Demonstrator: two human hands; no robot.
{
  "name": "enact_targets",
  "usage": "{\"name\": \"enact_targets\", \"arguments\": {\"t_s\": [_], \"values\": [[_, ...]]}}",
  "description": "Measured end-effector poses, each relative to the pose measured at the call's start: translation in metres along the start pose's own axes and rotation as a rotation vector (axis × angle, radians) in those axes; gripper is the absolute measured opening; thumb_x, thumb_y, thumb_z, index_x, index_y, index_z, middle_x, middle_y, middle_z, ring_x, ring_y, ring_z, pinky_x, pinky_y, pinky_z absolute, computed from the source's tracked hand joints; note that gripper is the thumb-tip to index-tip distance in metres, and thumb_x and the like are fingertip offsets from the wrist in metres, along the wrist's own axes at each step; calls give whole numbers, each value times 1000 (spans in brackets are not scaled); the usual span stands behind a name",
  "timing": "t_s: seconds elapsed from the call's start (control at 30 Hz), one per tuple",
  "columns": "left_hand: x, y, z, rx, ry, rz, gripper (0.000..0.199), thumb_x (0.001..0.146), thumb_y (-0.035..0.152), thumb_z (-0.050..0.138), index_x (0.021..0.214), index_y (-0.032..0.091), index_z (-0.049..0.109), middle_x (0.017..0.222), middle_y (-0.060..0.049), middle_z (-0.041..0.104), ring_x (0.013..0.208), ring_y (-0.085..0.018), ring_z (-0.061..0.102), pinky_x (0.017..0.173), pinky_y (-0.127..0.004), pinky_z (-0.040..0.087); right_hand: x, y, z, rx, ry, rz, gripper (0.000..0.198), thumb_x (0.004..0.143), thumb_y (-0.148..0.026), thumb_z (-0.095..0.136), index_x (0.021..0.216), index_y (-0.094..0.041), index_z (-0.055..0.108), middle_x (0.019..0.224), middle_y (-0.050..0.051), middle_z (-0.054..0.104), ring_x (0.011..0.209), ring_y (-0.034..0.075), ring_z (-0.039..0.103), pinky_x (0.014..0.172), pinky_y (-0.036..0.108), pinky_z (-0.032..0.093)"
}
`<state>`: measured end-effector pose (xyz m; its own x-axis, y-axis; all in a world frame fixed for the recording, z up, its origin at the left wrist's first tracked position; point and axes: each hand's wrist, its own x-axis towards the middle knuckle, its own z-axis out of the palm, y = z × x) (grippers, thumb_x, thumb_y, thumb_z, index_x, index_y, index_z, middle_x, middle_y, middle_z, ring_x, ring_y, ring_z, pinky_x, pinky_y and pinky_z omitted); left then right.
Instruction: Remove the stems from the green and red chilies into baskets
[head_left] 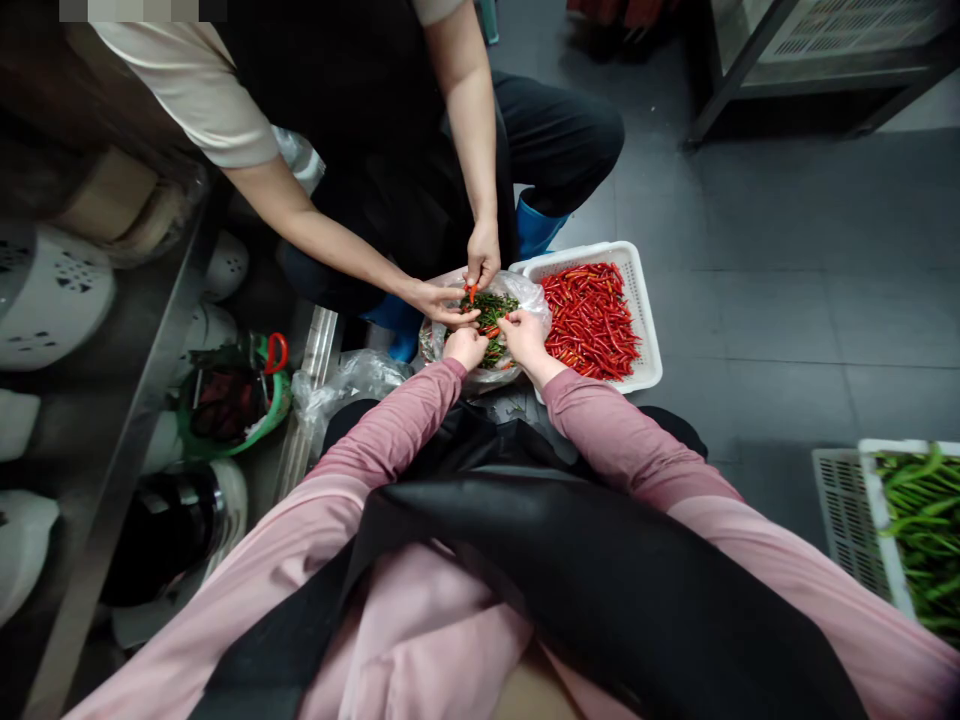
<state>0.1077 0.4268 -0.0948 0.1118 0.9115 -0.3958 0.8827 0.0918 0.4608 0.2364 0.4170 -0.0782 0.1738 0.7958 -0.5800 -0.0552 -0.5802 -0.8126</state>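
Observation:
My left hand (466,347) is closed in a pinch at the near rim of a clear plastic bag (534,292), with a red chili pepper (493,332) at its fingertips. On the bag's right side, my right hand (526,338) pinches another small red chili, mostly hidden by the fingers. Green stems (495,305) and some red bits lie inside the bag. Across from me, a co-worker's two hands (484,252) hold a red chili (472,293) above the same bag. Right beside it stands a white plastic basket (649,330) heaped with red chilies (592,325).
At left, a metal shelf (142,420) holds white perforated bowls (56,295). A green basket (259,425) contains red-handled scissors (276,352). White crates (844,510) with green peppers (926,530) sit at lower right. A metal rack (742,75) stands on the grey tiled floor (780,310).

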Motion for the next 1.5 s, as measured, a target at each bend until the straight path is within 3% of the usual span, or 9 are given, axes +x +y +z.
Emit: {"name": "enact_targets", "arguments": {"t_s": [0.13, 0.27, 0.53, 0.83, 1.0, 1.13, 1.33, 1.4, 1.5], "values": [[-11, 6, 7, 309, -54, 173, 31, 89, 37, 53, 111, 22, 70, 114, -12, 62, 100, -24, 60, 80, -30, 44, -5, -16, -12, 175, 85, 101, 9, 84, -9, 54, 83, -18, 52, 55, -6, 53, 45, 7, 51, 48, 17, 43], [-16, 13, 24, 456, -149, 401, 31, 92, 34, 49, 106, 19, 72, 114, -14, 61, 108, -26, 56, 84, -31, 43, -12, -23, -33, 353, 16, 240, 8, 86, -10, 50, 81, -16, 52, 55, -5, 53, 45, 6, 52, 49, 17, 46], [3, -4, 12, 357, -32, 301, 33, 93, 31, 44, 114, 23, 68, 108, -10, 62, 94, -21, 62, 79, -29, 43, -19, -20, -44, 243, -17, 137, 22, 80, -10, 56, 62, -17, 45, 45, -6, 43, 37, 5, 38, 38, 16, 33], [-11, -4, 27, 434, -113, 355, 31, 89, 38, 53, 109, 21, 70, 116, -12, 58, 105, -26, 58, 84, -31, 43, -43, -28, -35, 172, -90, 81, 18, 81, -8, 57, 68, -17, 49, 45, -7, 42, 36, 4, 34, 37, 16, 27], [-2, 4, 5, 236, -52, 282, 21, 87, 26, 54, 98, 21, 71, 107, -9, 65, 96, -21, 61, 82, -29, 43, -60, -25, -47, 153, -38, 48, 12, 78, -10, 59, 70, -16, 53, 49, -7, 45, 39, 5, 35, 40, 17, 27], [-12, 10, -25, -81, 102, 235, 14, 82, 30, 61, 85, 18, 69, 86, -4, 69, 81, -16, 59, 76, -25, 43, -60, -23, -38, -75, -31, -73, 3, 73, -13, 63, 74, -16, 61, 53, -7, 46, 47, 6, 38, 49, 19, 33], [-42, 16, -45, -501, 183, 187, 17, 76, 29, 66, 67, 15, 61, 65, 2, 60, 66, -11, 52, 63, -22, 40, -41, -14, -12, -441, -218, -344, 10, 71, -18, 68, 67, -16, 59, 58, -5, 49, 59, 10, 44, 62, 22, 37], [-43, 15, -44, -631, 148, 105, 21, 76, 29, 68, 64, 15, 56, 59, 3, 53, 59, -9, 47, 58, -21, 38, -38, -14, -10, -534, -241, -438, 13, 74, -18, 66, 65, -17, 57, 61, -4, 50, 63, 12, 46, 66, 24, 38], [-40, 14, -42, -921, -98, -34, 33, 79, 35, 69, 63, 17, 46, 53, 6, 42, 46, -5, 36, 47, -19, 30, -37, -18, -15, -706, -252, -634, 11, 76, -16, 64, 68, -17, 56, 73, 1, 54, 74, 15, 49, 74, 26, 39]]}}
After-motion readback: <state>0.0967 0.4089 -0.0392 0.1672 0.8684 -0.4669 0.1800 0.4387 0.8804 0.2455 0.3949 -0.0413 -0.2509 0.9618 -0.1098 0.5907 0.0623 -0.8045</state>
